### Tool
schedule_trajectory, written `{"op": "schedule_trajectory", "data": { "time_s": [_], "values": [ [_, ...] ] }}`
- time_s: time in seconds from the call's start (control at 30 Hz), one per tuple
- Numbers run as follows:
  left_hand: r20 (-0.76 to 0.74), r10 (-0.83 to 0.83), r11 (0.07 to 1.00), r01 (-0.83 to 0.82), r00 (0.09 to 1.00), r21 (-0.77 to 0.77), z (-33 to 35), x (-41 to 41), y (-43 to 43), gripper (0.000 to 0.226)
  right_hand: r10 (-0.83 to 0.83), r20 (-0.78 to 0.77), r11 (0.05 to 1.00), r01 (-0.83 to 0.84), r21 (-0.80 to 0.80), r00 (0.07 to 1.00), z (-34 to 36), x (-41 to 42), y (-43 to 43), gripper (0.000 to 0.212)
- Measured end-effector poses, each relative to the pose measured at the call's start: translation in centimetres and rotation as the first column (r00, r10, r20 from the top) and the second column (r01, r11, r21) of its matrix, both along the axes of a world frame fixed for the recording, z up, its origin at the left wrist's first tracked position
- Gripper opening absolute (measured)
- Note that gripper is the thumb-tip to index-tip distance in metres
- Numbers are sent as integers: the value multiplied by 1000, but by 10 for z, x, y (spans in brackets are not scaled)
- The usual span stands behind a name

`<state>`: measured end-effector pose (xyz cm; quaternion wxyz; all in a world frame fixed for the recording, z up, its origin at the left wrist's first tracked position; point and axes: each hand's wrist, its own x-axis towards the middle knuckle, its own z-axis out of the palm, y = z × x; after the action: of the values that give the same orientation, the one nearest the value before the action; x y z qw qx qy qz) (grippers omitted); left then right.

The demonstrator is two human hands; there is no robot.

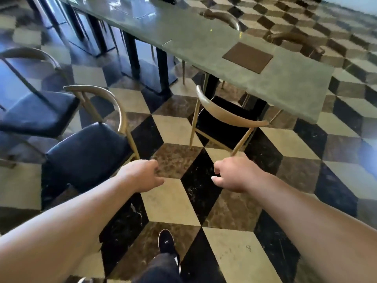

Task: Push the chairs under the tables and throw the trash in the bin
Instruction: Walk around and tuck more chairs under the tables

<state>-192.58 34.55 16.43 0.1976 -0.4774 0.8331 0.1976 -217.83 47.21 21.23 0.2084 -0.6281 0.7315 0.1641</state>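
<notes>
Checkered marble floor point(169, 203), long grey desk point(285, 86) ahead. Wooden chair point(226, 117) sits partly tucked at desk's near end; light, stiff frame, likely slides easily, best pushed by curved backrest. Left hand point(142, 176) and right hand point(234, 174) hover empty, fingers loosely curled. Black-cushioned chair point(87, 154) stands left, pulled out; nothing blocks path.

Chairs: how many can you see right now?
5. One tucked under the table's near end, two standing out at left, two across the table. More may be hidden behind the table.
</notes>
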Motion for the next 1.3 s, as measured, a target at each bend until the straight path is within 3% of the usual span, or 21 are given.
{"op": "schedule_trajectory", "data": {
  "time_s": [0.23, 0.4, 0.57, 0.73, 1.0, 1.3],
  "values": [
    [16, 79, 995, -80, 997, 57, -10, -7, -128, 55, -4, 9, 1000, 4, 8, 1000, 5, -33, -131, 38],
    [-1, 130, 991, -130, 991, 12, 12, -19, -208, 55, 19, 48, 1000, -18, -15, 999, 19, -64, -220, 35],
    [-15, 231, 972, -232, 973, -45, 24, -39, -279, 51, 148, 43, 987, -145, -66, 988, 18, -98, -342, 34],
    [3, 434, 900, -433, 901, -55, 39, -43, -322, 54, 306, 75, 952, -303, -43, 949, 13, -113, -462, 37],
    [4, 703, 707, -698, 711, -118, 74, -17, -373, 59, 580, 60, 812, -569, -133, 813, 33, -74, -624, 39],
    [-40, 837, 541, -837, 545, -89, 54, 42, -432, 59, 844, -26, 529, -840, -120, 535, 58, 47, -722, 36]
  ]
}}
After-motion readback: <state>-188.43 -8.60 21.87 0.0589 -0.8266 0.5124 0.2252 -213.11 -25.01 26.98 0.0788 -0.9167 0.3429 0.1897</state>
